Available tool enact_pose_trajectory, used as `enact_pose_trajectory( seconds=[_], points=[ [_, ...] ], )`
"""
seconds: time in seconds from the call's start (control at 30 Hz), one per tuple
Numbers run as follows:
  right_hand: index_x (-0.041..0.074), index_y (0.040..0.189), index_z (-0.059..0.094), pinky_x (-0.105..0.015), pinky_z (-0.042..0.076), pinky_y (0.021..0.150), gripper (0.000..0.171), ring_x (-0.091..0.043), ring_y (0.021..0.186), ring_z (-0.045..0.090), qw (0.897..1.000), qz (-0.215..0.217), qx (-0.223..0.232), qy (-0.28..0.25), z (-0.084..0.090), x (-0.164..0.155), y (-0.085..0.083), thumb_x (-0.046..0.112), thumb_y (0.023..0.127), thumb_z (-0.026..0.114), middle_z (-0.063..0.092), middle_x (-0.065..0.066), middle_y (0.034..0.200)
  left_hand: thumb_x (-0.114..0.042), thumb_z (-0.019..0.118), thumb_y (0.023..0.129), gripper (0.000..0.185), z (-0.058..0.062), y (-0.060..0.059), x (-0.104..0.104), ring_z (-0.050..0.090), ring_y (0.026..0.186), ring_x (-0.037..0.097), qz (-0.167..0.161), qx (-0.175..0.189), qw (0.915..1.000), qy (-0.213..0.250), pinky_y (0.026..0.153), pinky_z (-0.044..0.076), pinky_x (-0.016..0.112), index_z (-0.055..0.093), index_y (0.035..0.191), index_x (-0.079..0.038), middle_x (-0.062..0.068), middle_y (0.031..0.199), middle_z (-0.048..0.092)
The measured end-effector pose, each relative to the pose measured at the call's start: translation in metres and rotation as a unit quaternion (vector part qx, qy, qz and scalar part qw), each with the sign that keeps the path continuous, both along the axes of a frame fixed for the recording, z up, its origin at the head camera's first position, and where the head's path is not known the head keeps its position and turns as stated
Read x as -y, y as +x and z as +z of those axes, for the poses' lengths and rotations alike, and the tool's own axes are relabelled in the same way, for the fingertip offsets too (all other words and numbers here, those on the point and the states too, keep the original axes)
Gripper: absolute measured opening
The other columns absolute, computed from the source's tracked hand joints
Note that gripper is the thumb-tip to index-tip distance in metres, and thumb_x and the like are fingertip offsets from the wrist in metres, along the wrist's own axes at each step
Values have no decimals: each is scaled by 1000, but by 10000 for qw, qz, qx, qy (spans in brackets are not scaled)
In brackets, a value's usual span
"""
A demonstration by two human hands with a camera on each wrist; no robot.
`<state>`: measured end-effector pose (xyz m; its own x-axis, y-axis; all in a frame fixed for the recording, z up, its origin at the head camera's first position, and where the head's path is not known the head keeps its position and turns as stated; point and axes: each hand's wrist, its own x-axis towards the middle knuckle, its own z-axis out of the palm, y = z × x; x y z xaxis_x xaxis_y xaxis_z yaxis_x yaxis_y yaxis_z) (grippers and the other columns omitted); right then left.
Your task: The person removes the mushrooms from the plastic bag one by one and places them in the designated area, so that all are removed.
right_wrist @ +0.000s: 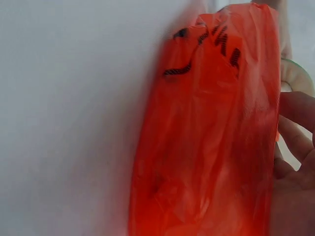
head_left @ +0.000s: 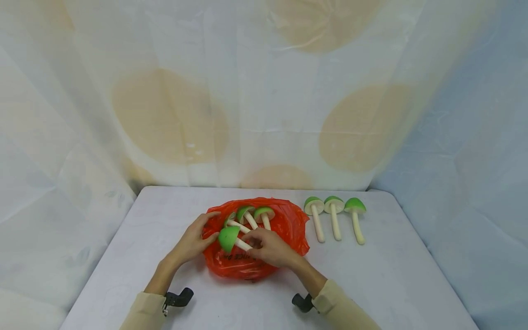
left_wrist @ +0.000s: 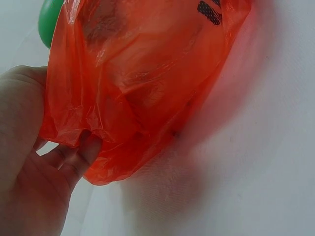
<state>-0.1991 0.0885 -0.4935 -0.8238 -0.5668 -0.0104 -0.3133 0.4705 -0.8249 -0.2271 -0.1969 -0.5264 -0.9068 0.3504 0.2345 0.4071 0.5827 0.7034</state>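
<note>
A red plastic bag lies spread on the table with its mouth facing up. My left hand grips the bag's left rim; in the left wrist view its fingers curl against the red film. With my right hand I pinch the pale stem of a green-capped toy mushroom, held tilted over the near left part of the bag. Three similar mushrooms rest inside, caps toward the back. The right wrist view shows mostly the bag's side, which hides part of my right hand.
Three more green-capped mushrooms lie in a row to the right of the bag, stems toward me. The white table has patterned cloth hanging behind it and pale sheets at both sides. Both wrists carry black camera mounts.
</note>
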Motion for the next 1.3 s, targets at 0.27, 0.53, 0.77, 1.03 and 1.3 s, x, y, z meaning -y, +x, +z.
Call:
enact_pose_trajectory(
  seconds=[0.27,0.53,0.77,1.03,1.3],
  points=[
    [24,116,70,-31,56,74,28,-16,88,61,9991,-234,-81,-345,10,-14,-1,16,89,73,63,3,95,-20,73,93,61,0,1,2,52,129,29,-34,-40,10000,62,106,46,56,46,147,-20,7,138,54],
    [24,121,67,-41,60,69,31,-35,80,66,9971,-478,-5,-588,19,-27,-4,14,92,71,63,0,100,-19,73,93,61,-1,1,2,52,129,29,23,-37,10000,11,105,46,56,45,147,-19,7,137,54],
    [23,124,67,-36,53,85,35,-16,100,61,9951,-690,-410,-581,26,-38,-4,14,91,71,66,5,107,-20,72,94,59,0,1,0,53,128,29,6,-17,10000,45,105,47,56,46,147,-19,7,136,55],
    [21,125,67,-38,52,88,34,-19,100,60,9922,-904,-356,-778,32,-49,-5,16,92,71,65,3,109,-18,73,93,61,0,1,0,54,128,28,33,32,10000,26,105,47,55,46,147,-19,7,136,55],
    [20,124,66,-34,56,81,33,-20,96,60,9888,-1198,-425,-781,36,-63,-8,16,91,72,65,0,102,-18,73,93,62,2,3,-1,53,129,29,76,145,9999,25,105,47,56,45,148,-20,7,138,54]
  ],
)
